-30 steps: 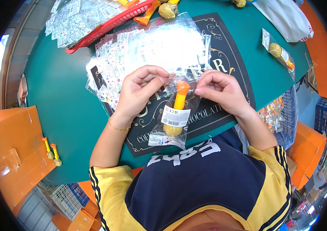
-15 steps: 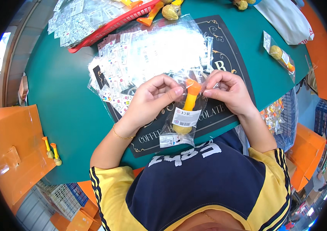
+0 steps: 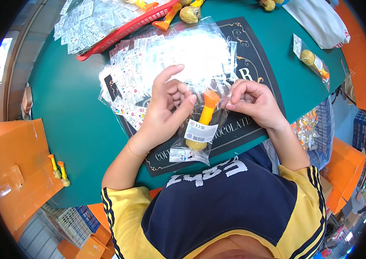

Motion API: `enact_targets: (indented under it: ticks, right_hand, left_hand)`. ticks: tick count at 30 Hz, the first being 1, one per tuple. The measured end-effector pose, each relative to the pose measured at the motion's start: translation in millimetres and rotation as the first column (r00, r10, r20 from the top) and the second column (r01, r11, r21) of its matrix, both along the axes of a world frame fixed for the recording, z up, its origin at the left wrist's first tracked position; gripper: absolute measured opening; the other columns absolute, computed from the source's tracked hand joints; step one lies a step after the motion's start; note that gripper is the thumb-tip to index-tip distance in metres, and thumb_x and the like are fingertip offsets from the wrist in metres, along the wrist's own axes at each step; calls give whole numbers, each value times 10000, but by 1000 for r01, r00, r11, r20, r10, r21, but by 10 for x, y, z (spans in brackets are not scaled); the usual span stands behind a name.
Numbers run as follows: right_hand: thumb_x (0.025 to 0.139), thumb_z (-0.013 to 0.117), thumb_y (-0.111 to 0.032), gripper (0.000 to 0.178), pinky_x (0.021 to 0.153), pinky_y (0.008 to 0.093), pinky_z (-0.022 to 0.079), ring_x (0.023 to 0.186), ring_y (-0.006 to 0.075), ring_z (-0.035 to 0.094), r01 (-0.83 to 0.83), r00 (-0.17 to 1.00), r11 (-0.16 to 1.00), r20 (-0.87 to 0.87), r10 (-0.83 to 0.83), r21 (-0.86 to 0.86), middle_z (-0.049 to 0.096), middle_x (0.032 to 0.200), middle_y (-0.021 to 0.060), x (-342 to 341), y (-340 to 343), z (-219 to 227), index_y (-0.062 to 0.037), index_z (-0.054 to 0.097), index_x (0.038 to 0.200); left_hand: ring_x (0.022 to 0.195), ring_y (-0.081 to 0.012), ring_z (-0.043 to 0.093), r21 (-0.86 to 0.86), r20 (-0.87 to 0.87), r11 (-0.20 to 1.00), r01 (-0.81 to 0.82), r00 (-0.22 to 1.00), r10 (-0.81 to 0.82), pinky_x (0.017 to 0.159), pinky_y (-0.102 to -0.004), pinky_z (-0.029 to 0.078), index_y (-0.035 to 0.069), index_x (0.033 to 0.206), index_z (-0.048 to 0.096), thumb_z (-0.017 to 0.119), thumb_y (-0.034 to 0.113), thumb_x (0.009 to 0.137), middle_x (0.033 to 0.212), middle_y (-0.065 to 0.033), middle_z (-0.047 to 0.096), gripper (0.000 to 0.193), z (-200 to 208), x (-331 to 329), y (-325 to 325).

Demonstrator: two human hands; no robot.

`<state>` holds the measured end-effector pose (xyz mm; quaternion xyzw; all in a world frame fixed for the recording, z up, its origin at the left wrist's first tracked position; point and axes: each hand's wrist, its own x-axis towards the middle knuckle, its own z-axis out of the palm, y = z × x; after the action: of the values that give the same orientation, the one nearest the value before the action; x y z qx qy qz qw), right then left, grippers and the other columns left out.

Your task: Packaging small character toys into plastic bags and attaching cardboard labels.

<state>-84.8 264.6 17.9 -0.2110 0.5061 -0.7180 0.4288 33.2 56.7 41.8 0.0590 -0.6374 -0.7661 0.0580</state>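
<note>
A clear plastic bag point(image 3: 182, 140) holds a yellow toy point(image 3: 206, 115) with a flared orange end and a rounded olive-yellow end; a white label point(image 3: 201, 131) crosses it. The bag lies tilted over the dark printed mat, its rounded end toward me. At the bag's upper right edge, the thumb and fingers of my right hand point(image 3: 254, 101) pinch the film. My left hand point(image 3: 165, 105) is beside the bag's left edge, index finger raised, thumb apart and the other fingers loosely curled. Above both hands lies a glaring pile of clear printed bags point(image 3: 131, 64).
A red basket point(image 3: 127, 32) of flat bags stands at the back left, with loose toys point(image 3: 189, 14) beside it. One bagged toy point(image 3: 314, 62) lies at the right. Two toys point(image 3: 58, 172) lie near an orange box point(image 3: 19, 168) at the left edge of the green table point(image 3: 79, 129).
My left hand has loosened its pinch at the bag, and its index finger has lifted. The bag with the toy has shifted slightly left and tilted; my right hand has kept its pinch.
</note>
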Motion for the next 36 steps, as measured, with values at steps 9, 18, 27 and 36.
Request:
enact_targets:
  ticks: [9,18,27,36]
  right_hand:
    - [816,646,110,118,841,249,530,904,133,639,-26,1000,999,-18,26,-30,581,931,46,10,18,-9,3,614,853]
    - [821,627,98,137,796,278,524,871,173,644,125,991,992,-56,-124,9,558,908,66,-62,155,4,-23,562,820]
    - [904,599,-23,105,829,243,477,918,130,599,735,672,669,-251,-697,109,602,976,44,-918,1315,-2,-39,581,1006]
    - [794,755,-194,350,987,392,375,1116,291,519,886,-440,208,-894,90,-415,538,1217,151,-826,1193,277,-68,632,1096]
  left_hand:
    - [806,-101,544,-511,-9,830,222,965,-264,732,-239,455,-2,1180,632,466,30,966,935,-44,532,273,-7,-31,-233]
    - [868,-79,508,-216,-53,976,-42,998,31,794,-227,457,-14,1339,491,502,3,943,972,-40,480,397,-23,-82,-256]
    - [1056,-314,544,-935,-172,343,-89,961,-217,944,-430,433,75,1063,665,702,136,799,1145,-93,602,272,7,-147,-347]
    - [860,-230,553,-950,-62,311,11,972,-225,787,-369,433,112,923,670,706,214,793,890,-21,613,169,-29,-112,-152]
